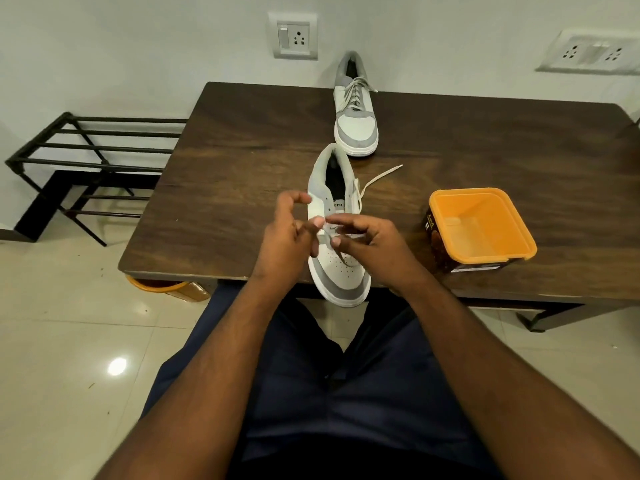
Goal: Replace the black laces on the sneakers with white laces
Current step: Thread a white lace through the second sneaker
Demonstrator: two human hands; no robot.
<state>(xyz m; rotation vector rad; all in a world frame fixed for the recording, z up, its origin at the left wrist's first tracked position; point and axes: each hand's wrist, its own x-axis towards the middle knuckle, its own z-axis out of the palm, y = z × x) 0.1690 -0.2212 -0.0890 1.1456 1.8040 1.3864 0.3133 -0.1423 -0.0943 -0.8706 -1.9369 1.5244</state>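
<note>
Head view: near sneaker (337,237) at worktop (242,161) front edge; left hand (289,233) and right hand (367,244) both pinch its white lace (372,181). Laced sneaker (355,112) behind.

Head-worn view, down over table (242,140)

dark brown wood-grain table (242,140). on it, two white sneakers with grey panels: near sneaker (337,265), far sneaker (356,126), both with white laces. orange-rimmed brown tub (485,233) at its right; black rack (86,161) left.
</note>
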